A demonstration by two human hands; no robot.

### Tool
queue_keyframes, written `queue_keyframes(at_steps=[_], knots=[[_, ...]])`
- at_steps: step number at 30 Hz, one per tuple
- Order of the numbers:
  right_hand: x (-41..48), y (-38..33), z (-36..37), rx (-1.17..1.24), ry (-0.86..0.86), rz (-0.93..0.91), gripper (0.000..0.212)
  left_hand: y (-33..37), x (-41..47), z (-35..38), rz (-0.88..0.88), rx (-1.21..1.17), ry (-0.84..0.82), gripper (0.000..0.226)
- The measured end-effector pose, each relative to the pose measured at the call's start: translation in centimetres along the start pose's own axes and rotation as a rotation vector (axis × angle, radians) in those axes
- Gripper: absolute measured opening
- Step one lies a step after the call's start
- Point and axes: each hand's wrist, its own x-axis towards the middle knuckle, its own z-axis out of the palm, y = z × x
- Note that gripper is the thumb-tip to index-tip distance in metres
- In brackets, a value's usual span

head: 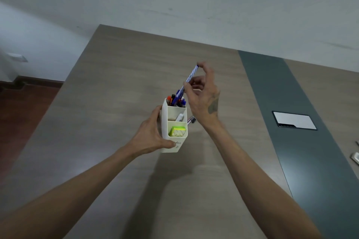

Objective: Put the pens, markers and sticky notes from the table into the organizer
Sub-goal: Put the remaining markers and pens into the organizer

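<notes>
**Blue pen held over the organizer's back compartment**

The white organizer stands near the middle of the wood-grain table. The left hand wraps its left wall at 9 o'clock, thumb pressed on the near face, fingers closed around the far side.

The right hand, at 1 o'clock from the organizer, pinches a blue-and-white pen between thumb and fingertips. The pen is tilted, its upper end toward 1 o'clock, its lower end down among the pens and markers already standing in the back compartment at 12 o'clock. Whether its tip touches the bottom cannot be told.

The middle compartment holds a small white object, too small to name. The near compartment at 6 o'clock holds a green-and-yellow sticky note pad.

One more pen lies on the table just beside the organizer at 3 o'clock, partly hidden behind the right wrist.

Well apart at 3 o'clock, a dark grey strip crosses the table, with a pale rectangular panel set in it.
</notes>
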Motion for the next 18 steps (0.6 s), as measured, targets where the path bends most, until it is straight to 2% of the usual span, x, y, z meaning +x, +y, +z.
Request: queue_keyframes(at_steps=[3,9,12,14,16,18], knots=[[-0.9,0.8,0.7,-0.066,-0.07,-0.039,0.048,-0.1,-0.2,0.0,0.007,-0.012,0.01,0.117],[-2.4,3.3,1.0,-0.268,-0.178,-0.167,0.018,0.1,0.0,0.3,0.032,-0.035,0.037,0.112],[-2.1,3.6,0.3,-0.256,-0.19,-0.188,0.021,0.0,0.6,0.5,0.03,-0.037,0.028,0.113],[-1.4,4.2,-0.6,-0.28,-0.118,-0.161,0.025,-0.2,0.8,0.6,0.012,-0.041,0.021,0.114],[-0.6,5.9,-1.5,-0.308,-0.044,-0.087,0.027,-0.7,1.2,0.6,-0.012,-0.04,0.014,0.119],[-0.8,8.5,-1.8,-0.34,-0.05,0.015,0.028,-1.3,1.5,0.4,-0.038,-0.034,0.017,0.124]])
